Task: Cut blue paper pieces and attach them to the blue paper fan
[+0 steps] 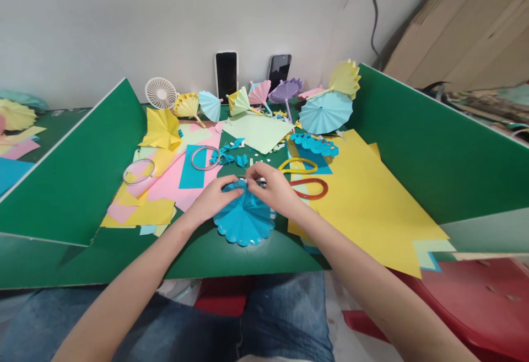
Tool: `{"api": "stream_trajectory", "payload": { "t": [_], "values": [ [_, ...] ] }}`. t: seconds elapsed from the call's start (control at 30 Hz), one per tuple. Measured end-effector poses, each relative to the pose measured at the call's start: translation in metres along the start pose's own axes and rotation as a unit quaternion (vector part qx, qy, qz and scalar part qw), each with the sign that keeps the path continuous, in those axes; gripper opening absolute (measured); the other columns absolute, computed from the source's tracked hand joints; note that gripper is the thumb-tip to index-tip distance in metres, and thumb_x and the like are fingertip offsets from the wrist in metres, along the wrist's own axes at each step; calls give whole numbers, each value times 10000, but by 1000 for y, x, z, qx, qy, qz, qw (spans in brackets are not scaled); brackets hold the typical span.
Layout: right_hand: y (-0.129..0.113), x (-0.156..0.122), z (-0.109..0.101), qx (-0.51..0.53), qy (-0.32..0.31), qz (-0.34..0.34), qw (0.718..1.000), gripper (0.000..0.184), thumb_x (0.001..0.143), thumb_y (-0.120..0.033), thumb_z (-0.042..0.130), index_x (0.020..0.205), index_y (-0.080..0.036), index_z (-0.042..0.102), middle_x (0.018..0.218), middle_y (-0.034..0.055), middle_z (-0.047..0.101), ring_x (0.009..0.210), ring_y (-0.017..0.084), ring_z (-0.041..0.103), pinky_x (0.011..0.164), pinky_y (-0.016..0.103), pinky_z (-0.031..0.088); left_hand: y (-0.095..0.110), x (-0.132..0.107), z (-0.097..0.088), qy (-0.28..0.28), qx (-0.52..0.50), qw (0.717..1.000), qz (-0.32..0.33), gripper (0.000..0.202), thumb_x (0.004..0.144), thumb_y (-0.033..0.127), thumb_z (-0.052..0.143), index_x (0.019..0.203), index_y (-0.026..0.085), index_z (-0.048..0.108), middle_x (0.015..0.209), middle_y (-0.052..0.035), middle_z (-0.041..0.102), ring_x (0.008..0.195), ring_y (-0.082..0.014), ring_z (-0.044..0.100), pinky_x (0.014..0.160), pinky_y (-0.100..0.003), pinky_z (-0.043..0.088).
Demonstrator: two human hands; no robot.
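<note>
A blue pleated paper disc [246,220] with a scalloped rim lies near the table's front edge, its folds spreading from the middle. My left hand [221,194] grips its upper left edge between thumb and fingers. At the top edge, my right hand [270,184] has its fingers pinched together on the paper; the fingertips partly hide what is between them. Just right of that hand are scissors with one yellow handle loop and one red handle loop [312,190]; the hand covers their blades. Blue paper scraps [227,155] lie beyond my hands.
Two tape rolls [205,147] [139,160] sit left on coloured sheets. Yellow paper [363,202] covers the right side. Small paper umbrellas [326,113] and two phones [227,75] stand along the back. Green dividers [78,169] [438,147] flank the workspace.
</note>
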State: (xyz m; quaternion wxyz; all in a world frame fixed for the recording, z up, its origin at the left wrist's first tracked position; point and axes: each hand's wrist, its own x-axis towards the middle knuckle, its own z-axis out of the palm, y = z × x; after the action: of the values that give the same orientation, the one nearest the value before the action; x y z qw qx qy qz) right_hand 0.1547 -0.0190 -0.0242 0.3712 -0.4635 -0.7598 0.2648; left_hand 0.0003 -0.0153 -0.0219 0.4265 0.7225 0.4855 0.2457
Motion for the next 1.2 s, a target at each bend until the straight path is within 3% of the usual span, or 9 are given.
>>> {"api": "stream_trajectory", "payload": {
  "t": [0.23,0.53,0.83,1.2],
  "values": [
    [6,4,-6,-6,104,106,989,30,683,-181,396,661,-200,400,603,-10,502,552,126,485,525,227,359,0,0,0,19,-3,999,-33,191,662,330,511,740,157,532,754,6,553,747,-149,492,673,-230,378],
    [14,3,-5,-120,25,86,989,202,719,-116,322,709,-177,515,719,59,589,679,179,531,614,281,378,-3,1,0,20,-15,999,-27,180,660,283,516,797,175,558,832,4,582,842,-159,505,746,-228,372],
    [2,1,-3,13,-29,25,999,211,773,-230,423,904,-173,579,894,58,615,798,149,559,691,268,427,5,-3,-2,33,-116,990,-76,185,635,281,514,771,159,546,738,19,545,703,-133,501,619,-228,379],
    [-1,0,-5,-21,-44,-24,999,207,786,-207,435,937,-174,572,873,54,608,784,154,548,681,273,427,5,-3,-2,37,-164,980,-104,169,605,247,524,747,158,544,696,32,531,675,-127,499,608,-226,375]
  ]
}}
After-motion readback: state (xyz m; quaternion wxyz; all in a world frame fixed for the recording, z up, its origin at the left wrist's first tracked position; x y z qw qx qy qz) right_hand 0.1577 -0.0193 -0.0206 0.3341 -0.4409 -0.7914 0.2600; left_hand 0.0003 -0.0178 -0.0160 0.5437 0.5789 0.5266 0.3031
